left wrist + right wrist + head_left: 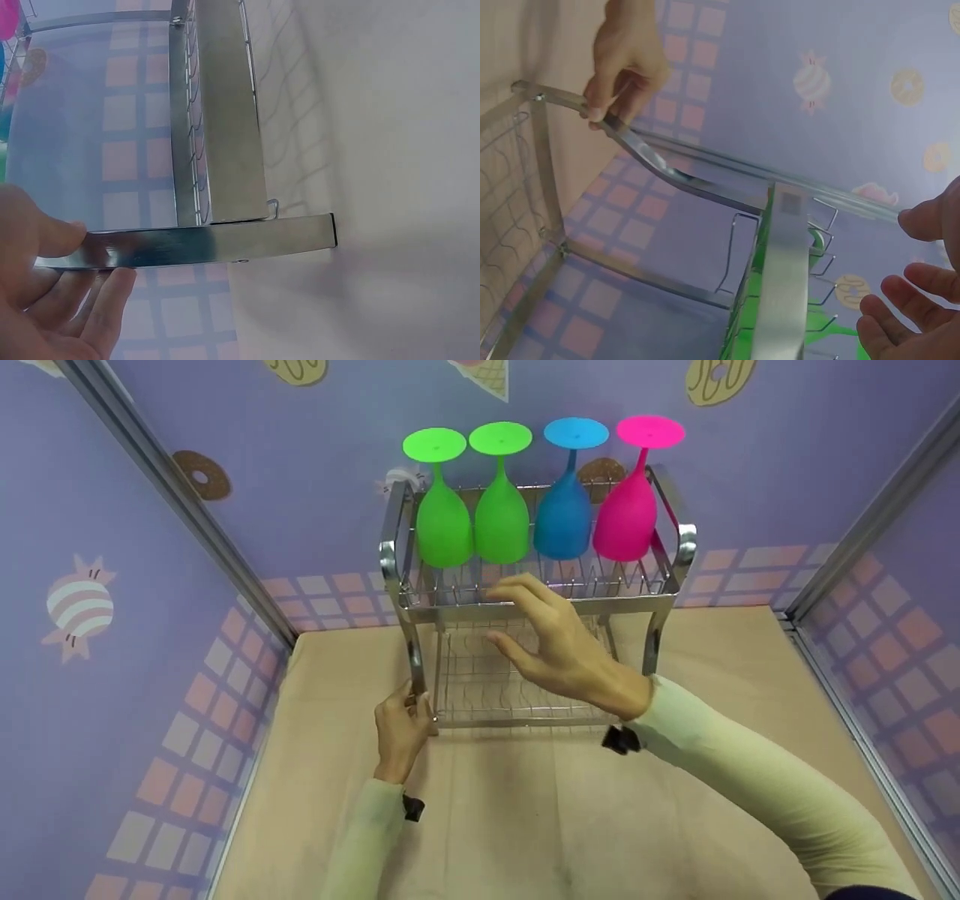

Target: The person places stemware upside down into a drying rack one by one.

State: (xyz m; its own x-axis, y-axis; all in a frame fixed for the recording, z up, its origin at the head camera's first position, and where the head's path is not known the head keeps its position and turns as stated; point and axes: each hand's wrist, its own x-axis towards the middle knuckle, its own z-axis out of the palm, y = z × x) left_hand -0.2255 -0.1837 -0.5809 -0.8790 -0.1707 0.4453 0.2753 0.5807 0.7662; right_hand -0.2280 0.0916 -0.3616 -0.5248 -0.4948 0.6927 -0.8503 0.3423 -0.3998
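Note:
A two-tier metal dish rack (525, 609) stands against the back wall. Upside down in its upper tier are two green goblets (444, 529) (502, 525), a blue goblet (562, 521) and a pink goblet (626, 521), bases upward. My left hand (401, 731) grips the rack's front left leg (157, 247) low down, thumb on one side and fingers on the other. In front of the upper tier hovers my right hand (559, 645), thumb and fingers spread apart and holding nothing. The right wrist view shows its fingertips (889, 322) near the upper rail.
The rack's lower wire shelf (517, 682) sits close over the beige tabletop (510, 825). Purple patterned panels (135, 697) enclose the left, back and right sides, with metal corner posts (187, 517). A black wrist strap piece (622, 740) hangs under the right sleeve.

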